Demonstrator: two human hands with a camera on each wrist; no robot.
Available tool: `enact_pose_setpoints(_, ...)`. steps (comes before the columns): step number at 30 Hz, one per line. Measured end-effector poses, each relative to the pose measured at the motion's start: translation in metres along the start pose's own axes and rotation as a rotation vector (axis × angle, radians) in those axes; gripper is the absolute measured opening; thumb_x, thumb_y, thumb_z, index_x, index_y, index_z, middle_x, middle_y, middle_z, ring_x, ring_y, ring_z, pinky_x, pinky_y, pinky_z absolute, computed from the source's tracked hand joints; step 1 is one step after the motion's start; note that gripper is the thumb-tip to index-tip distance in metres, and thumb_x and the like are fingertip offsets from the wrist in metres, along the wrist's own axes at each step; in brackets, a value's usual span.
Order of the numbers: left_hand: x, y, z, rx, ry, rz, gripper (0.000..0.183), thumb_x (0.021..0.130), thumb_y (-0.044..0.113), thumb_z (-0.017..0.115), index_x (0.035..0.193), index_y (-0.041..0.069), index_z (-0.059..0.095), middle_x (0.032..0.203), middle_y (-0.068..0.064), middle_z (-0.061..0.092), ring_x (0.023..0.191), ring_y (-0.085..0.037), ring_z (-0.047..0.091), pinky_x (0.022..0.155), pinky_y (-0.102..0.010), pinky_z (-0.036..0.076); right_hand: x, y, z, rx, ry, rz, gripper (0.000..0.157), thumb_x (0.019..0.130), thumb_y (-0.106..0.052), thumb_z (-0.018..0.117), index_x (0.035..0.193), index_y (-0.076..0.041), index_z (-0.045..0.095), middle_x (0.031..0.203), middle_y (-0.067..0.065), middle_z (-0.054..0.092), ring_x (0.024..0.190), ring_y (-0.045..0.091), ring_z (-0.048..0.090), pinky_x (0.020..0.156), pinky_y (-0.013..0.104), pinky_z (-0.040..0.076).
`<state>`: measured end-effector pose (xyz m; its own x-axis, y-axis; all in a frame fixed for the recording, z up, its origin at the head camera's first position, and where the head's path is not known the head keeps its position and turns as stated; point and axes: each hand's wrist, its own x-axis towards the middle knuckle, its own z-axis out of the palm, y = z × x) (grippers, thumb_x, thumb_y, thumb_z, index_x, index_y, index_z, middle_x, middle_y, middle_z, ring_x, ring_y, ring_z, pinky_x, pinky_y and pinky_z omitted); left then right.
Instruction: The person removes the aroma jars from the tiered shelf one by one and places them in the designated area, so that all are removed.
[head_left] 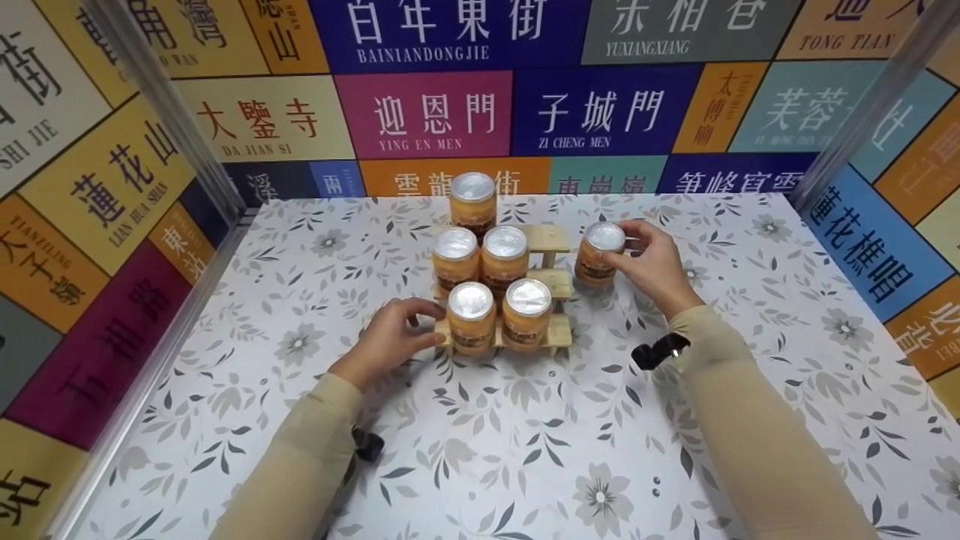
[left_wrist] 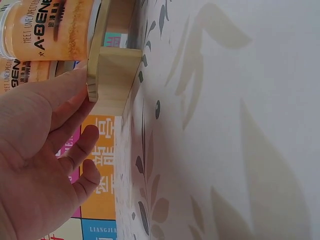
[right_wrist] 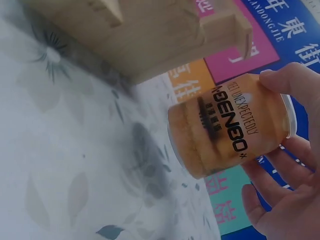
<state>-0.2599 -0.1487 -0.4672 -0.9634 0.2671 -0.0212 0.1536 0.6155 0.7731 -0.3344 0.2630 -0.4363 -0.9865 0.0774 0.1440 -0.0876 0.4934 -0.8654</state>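
Standing on the flower-patterned table (head_left: pixel 487 465), the stepped wooden stand (head_left: pixel 560 283) shows bare wood at the right of each step. The left hand (head_left: pixel 390 337) seems to pinch the lowest step's left end; light pressure there should stop it sliding. The right hand (head_left: pixel 651 266) has thumb and fingers clamped on the held jar (right_wrist: pixel 225 125), which appears lifted off the table, right of the stand and apart from it. Best keep it level, clear of the five seated jars (head_left: pixel 472 330), without denting its silvery lid (head_left: pixel 605 237)
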Motion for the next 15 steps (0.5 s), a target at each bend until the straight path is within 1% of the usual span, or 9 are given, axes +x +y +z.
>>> enact_pose_setpoints(3,0.000,0.000,0.000,0.002,-0.002,0.001,0.036,0.087,0.017,0.083,0.122,0.017,0.072,0.121,-0.003,0.067,0.113,-0.027,0.058,0.097,-0.042,0.047,0.001,0.007,0.000,-0.024,-0.026,0.012,0.055,0.089,-0.023,0.080,0.138,-0.008,0.058,0.138,0.015,0.062,0.123,0.028,0.060,0.102,0.040,0.048)
enact_pose_setpoints(5,0.000,0.000,0.000,0.005,-0.003,0.004,0.036,0.087,0.017,0.083,0.122,0.017,0.072,0.121,-0.002,0.067,0.113,-0.027,0.058,0.097,-0.042,0.047,0.002,0.010,0.000,-0.028,-0.044,0.023,0.056,0.089,-0.023,0.081,0.138,-0.008,0.058,0.139,0.014,0.061,0.124,0.028,0.059,0.100,0.038,0.049)
enact_pose_setpoints(8,0.000,-0.001,0.000,0.006,-0.001,0.014,0.036,0.087,0.017,0.083,0.121,0.017,0.073,0.121,-0.002,0.068,0.113,-0.027,0.058,0.098,-0.042,0.047,0.002,0.014,0.001,-0.028,-0.065,0.027,0.057,0.089,-0.023,0.080,0.139,-0.007,0.057,0.141,0.016,0.059,0.125,0.029,0.059,0.097,0.034,0.051)
enact_pose_setpoints(11,0.000,-0.001,0.000,0.008,0.003,0.026,0.036,0.087,0.018,0.083,0.121,0.017,0.073,0.121,-0.001,0.069,0.112,-0.027,0.058,0.097,-0.041,0.048,0.002,0.017,0.001,-0.015,-0.081,0.034,0.057,0.089,-0.023,0.080,0.139,-0.007,0.057,0.141,0.015,0.058,0.125,0.028,0.059,0.094,0.028,0.051)
enact_pose_setpoints(15,0.000,-0.002,0.000,0.024,0.008,0.046,0.034,0.088,0.019,0.083,0.121,0.016,0.073,0.121,0.000,0.071,0.109,-0.025,0.059,0.095,-0.040,0.048,0.001,0.020,0.001,-0.004,-0.099,0.036,0.057,0.091,-0.022,0.078,0.141,-0.006,0.056,0.141,0.016,0.059,0.125,0.028,0.059,0.091,0.023,0.050)
